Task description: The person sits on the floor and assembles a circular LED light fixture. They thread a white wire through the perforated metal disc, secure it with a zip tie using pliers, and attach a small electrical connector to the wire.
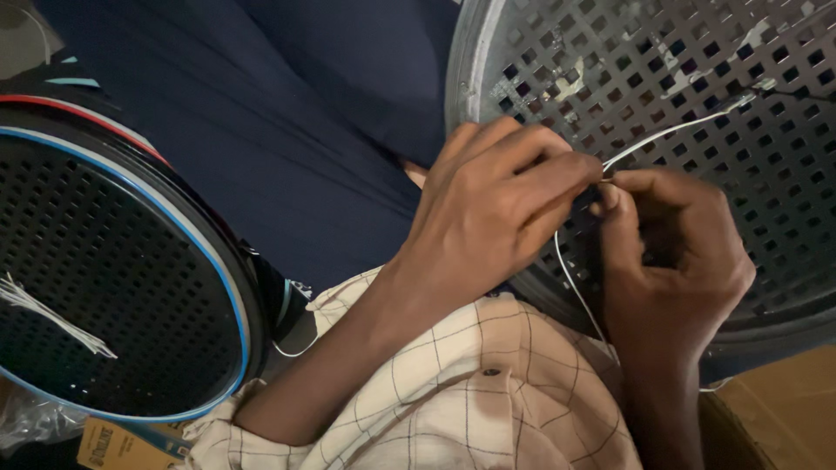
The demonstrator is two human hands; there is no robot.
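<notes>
My left hand (492, 204) and my right hand (675, 261) meet fingertip to fingertip over a round grey perforated metal disc (688, 78). Both pinch a thin white cord (662, 135) where it reaches them. From there one end runs up and right across the holes. Another stretch of cord loops down between my hands toward my checked sleeve (470, 400). The cord's exact path through the holes is hidden by my fingers.
A black perforated round disc with a blue rim (113, 261) lies at the left, with a bundle of white strands (52, 318) on it. Dark blue cloth (279, 113) fills the middle. Brown cardboard (775, 409) sits at the bottom right, clear plastic (30, 422) at the bottom left.
</notes>
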